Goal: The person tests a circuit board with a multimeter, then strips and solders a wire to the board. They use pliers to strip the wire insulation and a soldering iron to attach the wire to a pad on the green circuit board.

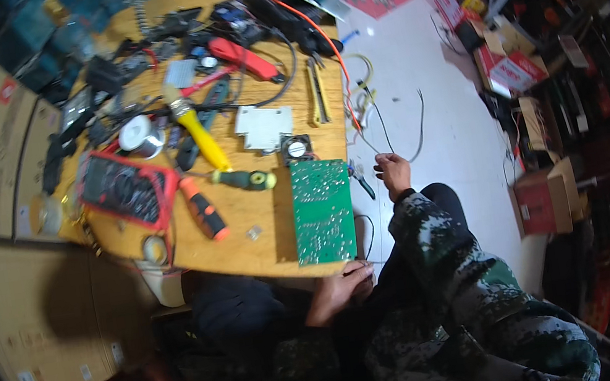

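Note:
My left hand is below the front edge of the table, fingers pinched on a thin dark cable that loops up beside the table. Out to the right, over the pale floor, my right hand is closed around thin grey wire, whose loose ends stick up past the fingers. Whether both hands grip one length cannot be made out. Nearest to the left hand lies a green circuit board, solder side up, at the table's right edge. A small black fan-like part touches its far end.
The wooden table carries a red-framed multimeter, screwdrivers, a yellow-handled brush, a solder spool and a yellow utility knife. An orange cord hangs over its right edge. Cardboard boxes stand at right.

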The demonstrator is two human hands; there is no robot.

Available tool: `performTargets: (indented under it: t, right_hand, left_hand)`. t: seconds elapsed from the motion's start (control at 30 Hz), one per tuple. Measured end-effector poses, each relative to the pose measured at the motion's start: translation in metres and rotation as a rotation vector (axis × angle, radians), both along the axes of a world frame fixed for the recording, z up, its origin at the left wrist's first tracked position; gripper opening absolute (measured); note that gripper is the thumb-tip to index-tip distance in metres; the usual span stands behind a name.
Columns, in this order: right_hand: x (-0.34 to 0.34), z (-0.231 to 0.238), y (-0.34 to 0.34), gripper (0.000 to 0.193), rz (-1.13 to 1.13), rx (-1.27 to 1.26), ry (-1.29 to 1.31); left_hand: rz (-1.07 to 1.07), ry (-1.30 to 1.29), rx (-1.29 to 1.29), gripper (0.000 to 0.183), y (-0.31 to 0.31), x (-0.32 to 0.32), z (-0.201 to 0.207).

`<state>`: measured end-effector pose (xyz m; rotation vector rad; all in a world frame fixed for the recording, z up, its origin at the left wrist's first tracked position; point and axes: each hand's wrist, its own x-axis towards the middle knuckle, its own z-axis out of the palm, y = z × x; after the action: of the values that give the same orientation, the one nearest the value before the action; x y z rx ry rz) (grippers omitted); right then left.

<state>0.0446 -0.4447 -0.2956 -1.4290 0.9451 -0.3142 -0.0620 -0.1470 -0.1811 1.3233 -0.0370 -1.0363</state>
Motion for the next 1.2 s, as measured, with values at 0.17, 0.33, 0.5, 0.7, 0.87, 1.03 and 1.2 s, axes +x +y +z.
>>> performTargets:
  t: [0.17, 0.33, 0.5, 0.7, 0.87, 1.03, 1.2]
  right_hand:
    - [0.0, 0.13, 0.011, 0.026, 0.055, 0.029, -0.243]
    - [-0.028, 0.2, 0.023, 0.037, 0.235, 0.007, -0.428]
    - [-0.067, 0.211, 0.052, 0.02, 0.419, -0.019, -0.402]
    - [-0.133, 0.196, 0.063, 0.015, 1.005, -0.199, 0.115]
    - [-0.178, 0.141, 0.143, 0.018, 1.697, -0.348, 0.251]
    - [-0.16, 0.086, 0.207, 0.018, 1.847, -0.546, 0.136]
    - [-0.136, 0.08, 0.218, 0.018, 1.884, -0.574, 0.143]
  left_hand:
    - [0.091, -0.467, -0.111, 0.019, 0.019, -0.027, 0.029]
    - [0.317, -0.473, -0.048, 0.013, 0.052, -0.061, 0.088]
    - [0.514, -0.619, -0.063, 0.012, 0.105, -0.06, 0.14]
    - [0.533, -0.519, 0.011, 0.019, 0.113, -0.031, 0.129]
    - [0.336, -0.484, -0.126, 0.019, 0.096, -0.017, 0.107]
    - [0.081, -0.318, -0.238, 0.018, 0.099, 0.001, 0.098]
    - [-0.13, -0.265, -0.359, 0.017, 0.122, 0.047, 0.104]
